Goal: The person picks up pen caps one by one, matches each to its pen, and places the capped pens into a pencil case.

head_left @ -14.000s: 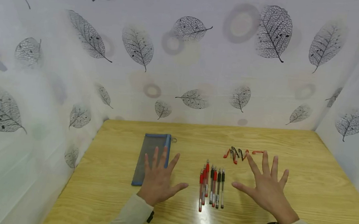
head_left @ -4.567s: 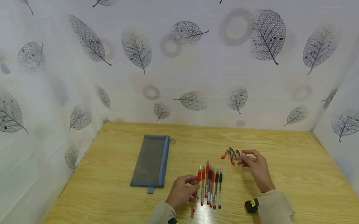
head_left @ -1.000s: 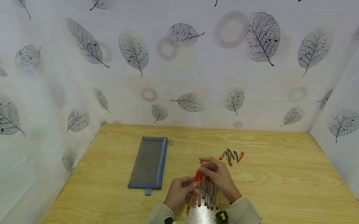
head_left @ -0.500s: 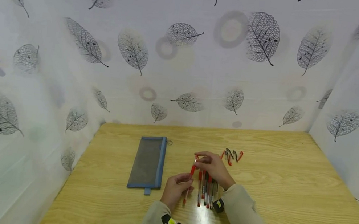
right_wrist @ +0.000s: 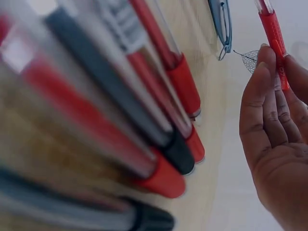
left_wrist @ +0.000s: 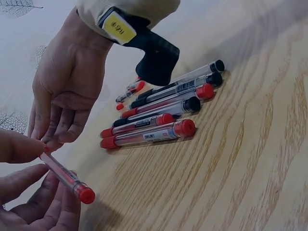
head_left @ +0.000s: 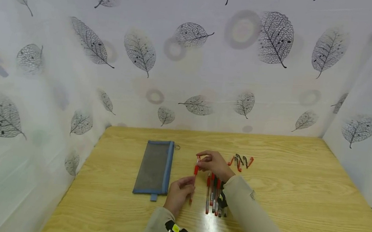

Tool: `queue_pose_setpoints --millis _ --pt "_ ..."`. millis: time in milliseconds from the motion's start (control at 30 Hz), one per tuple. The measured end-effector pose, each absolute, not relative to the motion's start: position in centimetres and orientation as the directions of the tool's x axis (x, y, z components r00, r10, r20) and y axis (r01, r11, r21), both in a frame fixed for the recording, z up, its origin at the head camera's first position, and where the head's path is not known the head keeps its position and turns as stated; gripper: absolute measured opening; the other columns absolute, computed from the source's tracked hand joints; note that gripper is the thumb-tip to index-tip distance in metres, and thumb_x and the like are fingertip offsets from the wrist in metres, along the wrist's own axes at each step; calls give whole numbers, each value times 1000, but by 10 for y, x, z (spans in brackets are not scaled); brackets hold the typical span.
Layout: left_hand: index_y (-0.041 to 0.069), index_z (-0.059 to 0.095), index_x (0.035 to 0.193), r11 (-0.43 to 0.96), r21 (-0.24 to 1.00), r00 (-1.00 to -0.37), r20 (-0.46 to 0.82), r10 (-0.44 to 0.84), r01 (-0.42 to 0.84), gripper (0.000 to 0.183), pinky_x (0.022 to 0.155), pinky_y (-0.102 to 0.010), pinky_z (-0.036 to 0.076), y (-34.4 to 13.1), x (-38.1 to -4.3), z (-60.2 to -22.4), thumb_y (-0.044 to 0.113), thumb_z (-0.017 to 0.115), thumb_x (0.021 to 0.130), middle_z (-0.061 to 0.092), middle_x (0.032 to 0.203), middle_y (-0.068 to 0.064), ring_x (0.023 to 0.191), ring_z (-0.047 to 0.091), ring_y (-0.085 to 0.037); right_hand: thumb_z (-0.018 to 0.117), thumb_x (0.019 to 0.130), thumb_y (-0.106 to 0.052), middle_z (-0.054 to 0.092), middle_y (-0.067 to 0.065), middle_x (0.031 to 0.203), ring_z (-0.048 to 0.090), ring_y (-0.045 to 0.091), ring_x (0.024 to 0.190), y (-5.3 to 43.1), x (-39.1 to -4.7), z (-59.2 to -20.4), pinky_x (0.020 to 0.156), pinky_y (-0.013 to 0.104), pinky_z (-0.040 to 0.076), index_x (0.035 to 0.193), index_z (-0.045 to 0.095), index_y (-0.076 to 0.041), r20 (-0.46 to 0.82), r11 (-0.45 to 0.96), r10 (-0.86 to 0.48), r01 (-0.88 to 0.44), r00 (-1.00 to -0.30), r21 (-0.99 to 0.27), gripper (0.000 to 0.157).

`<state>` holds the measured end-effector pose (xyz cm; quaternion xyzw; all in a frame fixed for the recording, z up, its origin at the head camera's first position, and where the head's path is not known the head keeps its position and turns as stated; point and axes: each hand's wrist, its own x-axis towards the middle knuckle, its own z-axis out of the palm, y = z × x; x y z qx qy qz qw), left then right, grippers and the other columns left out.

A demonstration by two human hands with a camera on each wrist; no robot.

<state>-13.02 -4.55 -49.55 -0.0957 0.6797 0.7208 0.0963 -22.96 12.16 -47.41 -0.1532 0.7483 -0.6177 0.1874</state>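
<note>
My left hand [head_left: 177, 195] grips the clear barrel of a red gel pen [left_wrist: 65, 175] near its red end plug. At the pen's far end, my right hand [head_left: 216, 165] pinches a red pen cap [right_wrist: 280, 67] between thumb and fingers. The cap's clip lies along the red grip section in the right wrist view. Held upright in the head view, the pen stands just left of a row of uncapped red and black gel pens [head_left: 207, 197]. My right sleeve and wrist camera cover part of that row.
A grey mesh zip pouch [head_left: 153, 169] with blue edging lies to the left on the wooden table [head_left: 101, 205]. Several loose red and black caps [head_left: 250, 161] lie behind the pens at the right. A leaf-patterned curtain [head_left: 211, 69] surrounds the table's back and sides.
Both hands were spread open earlier. The left hand has since lifted the leftmost red pen, and the right has brought a cap to it. Lately both shifted left, away from the row.
</note>
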Motion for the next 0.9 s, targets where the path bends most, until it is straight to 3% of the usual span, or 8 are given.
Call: queue_pose_setpoints --millis 233,500,900 --pt "-16 50 128 -95 965 -969 -246 3 -245 39 79 -25 49 -48 -130 -496 -3 55 92 56 124 -28 104 57 -22 62 91 1 69 20 95 68 32 84 108 -244 -477 77 44 56 130 50 12 -151 217 -459 54 -875 -975 42" --pt "-17 49 128 -108 963 -968 -250 -24 -246 40 84 -29 49 -50 -131 -494 -3 54 92 56 126 -29 111 57 -29 62 90 5 70 20 92 69 20 75 101 -257 -488 71 37 57 127 53 13 -221 273 -414 111 -883 -955 38" --pt "-13 54 127 -30 967 -960 -254 -118 -253 38 96 -40 46 -47 -134 -491 -3 56 90 57 126 -25 116 53 -33 61 88 10 70 22 88 68 17 67 92 -261 -491 66 32 57 122 54 16 -229 282 -420 113 -878 -953 35"
